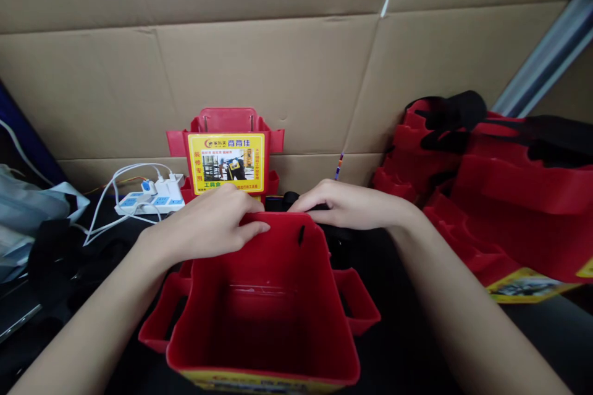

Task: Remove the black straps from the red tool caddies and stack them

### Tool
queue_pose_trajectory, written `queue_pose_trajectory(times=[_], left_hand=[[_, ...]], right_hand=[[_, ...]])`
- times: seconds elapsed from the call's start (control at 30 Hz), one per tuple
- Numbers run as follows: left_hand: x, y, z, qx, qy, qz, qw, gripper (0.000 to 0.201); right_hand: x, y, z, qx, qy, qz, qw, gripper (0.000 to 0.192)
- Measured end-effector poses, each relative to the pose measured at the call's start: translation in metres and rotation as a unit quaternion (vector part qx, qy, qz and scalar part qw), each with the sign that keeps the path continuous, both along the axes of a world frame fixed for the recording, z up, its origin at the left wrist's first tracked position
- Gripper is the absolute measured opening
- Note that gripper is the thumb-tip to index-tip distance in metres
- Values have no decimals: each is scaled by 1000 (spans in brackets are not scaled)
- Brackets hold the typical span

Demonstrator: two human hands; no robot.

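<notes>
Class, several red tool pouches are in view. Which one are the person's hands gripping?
The open pouch nearest the camera: the left hand and right hand pinch its far rim. The labelled pouch stands untouched against the cardboard, and the pile lies at right.

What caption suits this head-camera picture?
Both hands, left hand and right hand, grip the far rim of an open red fabric tool pouch.

Both hands rest on the far rim of the open tool pouch [264, 315], the left hand [208, 225] beside the right hand [347, 203]. Just behind them stands a labelled pouch [227, 160] against the cardboard wall [296, 62]. A power strip [151, 197] lies left of the hands; stacked pouches [500, 191] lie to their right on the counter [407, 333].
</notes>
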State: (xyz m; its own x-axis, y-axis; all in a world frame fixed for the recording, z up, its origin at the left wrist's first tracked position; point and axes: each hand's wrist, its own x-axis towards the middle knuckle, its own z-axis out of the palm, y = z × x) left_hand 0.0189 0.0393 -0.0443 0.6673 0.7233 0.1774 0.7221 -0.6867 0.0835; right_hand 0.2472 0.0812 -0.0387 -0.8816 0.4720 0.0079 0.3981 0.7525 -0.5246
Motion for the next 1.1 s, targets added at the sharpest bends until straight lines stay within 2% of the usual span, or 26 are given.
queue_pose_trajectory(times=[0.37,0.5,0.6,0.67,0.77,0.87,0.93,1.0,1.1], left_hand=[[-1,4,-1,-27,-7,7,1000,30],[-2,5,-1,-19,-5,7,1000,28],[1,-6,3,42,-44,8,998,19],[8,-19,6,80,-83,34,993,21],[24,-36,6,38,-56,85,994,30],[43,-35,-3,18,11,110,994,34],[52,-26,-11,23,11,104,994,31],[54,-16,-16,-1,-16,83,996,27],[41,-10,-17,-69,-60,46,995,28]], right_hand=[[2,1,-1,30,-19,-21,999,31],[2,-3,1,-17,-21,-7,1000,33],[4,-6,6,-32,10,-5,999,36],[5,-9,9,-23,31,-28,999,37],[6,-14,13,-50,23,-58,997,39],[2,-16,13,-62,15,-62,996,38],[0,-16,12,-45,21,-61,997,35],[-2,-16,11,-28,26,-61,997,33],[-3,-18,11,5,18,-69,997,30]])
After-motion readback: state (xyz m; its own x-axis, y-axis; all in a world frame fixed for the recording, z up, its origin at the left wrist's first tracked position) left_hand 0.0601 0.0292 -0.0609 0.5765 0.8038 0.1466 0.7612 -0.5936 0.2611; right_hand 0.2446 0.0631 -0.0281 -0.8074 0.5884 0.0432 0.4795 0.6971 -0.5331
